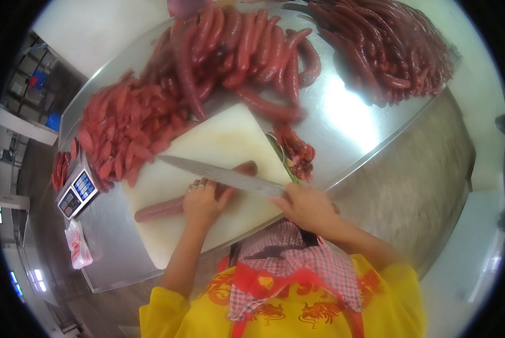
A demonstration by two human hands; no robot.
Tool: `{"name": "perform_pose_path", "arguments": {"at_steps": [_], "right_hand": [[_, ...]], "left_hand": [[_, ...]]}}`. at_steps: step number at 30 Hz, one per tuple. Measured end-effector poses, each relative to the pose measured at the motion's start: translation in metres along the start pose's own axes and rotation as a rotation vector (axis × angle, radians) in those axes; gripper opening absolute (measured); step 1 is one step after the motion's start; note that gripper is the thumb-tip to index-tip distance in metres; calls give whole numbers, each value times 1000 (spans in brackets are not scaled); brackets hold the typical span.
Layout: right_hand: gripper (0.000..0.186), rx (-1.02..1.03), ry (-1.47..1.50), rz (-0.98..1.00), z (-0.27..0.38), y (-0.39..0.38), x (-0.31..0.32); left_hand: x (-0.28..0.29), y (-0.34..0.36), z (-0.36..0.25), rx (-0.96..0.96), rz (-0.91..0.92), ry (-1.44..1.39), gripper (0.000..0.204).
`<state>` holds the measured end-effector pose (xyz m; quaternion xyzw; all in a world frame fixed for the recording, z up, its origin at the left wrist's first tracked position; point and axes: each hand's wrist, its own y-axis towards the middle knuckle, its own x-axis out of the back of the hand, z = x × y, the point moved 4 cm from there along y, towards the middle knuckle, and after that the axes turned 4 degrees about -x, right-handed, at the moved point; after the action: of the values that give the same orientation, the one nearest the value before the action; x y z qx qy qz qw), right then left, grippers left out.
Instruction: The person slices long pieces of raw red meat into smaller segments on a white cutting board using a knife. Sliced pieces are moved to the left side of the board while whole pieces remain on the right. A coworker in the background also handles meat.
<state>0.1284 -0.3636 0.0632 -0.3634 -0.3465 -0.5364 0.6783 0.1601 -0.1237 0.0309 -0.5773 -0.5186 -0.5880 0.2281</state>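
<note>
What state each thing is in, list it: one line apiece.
Cutting board: lying flat
Sausage on the board: lying slantwise, partly hidden
Left hand: over that sausage, fingers around it
Knife: gripped, blade crossing over that sausage
Right hand: gripping the knife
Red slices: cut, heaped
Long sausages: seemingly uncut, piled
Scale: standing, reading unclear
Plastic bag: crumpled

I spot a scale (76, 192) at nine o'clock on the metal surface (115, 239), a white-and-red plastic bag (78, 248) at eight, and something blue (53, 121), perhaps a bin, toward ten.
</note>
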Motion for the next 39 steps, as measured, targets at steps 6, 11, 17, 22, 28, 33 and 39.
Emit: {"name": "perform_pose_path", "arguments": {"at_steps": [6, 11, 17, 22, 28, 33, 39], "right_hand": [[57, -14, -3, -41, 7, 5, -15], [55, -341, 68, 162, -25, -35, 17], [54, -377, 381, 168, -13, -58, 4], [58, -539, 501, 215, -13, -86, 2], [66, -750, 529, 369, -23, -111, -10], [68, -685, 753, 275, -28, -83, -27], [61, -983, 789, 305, -53, -115, 6]], "left_hand": [[1, -1, 0, -35, -109, 1, 44], [1, 2, 0, 47, -49, -23, 44], [8, 6, -4, 37, -39, -58, 45], [7, 0, -15, 58, -24, -81, 49], [1, 1, -13, 35, -85, -29, 49], [2, 4, -11, -78, -95, -8, 49], [10, 3, -4, -53, -55, -37, 48]]}}
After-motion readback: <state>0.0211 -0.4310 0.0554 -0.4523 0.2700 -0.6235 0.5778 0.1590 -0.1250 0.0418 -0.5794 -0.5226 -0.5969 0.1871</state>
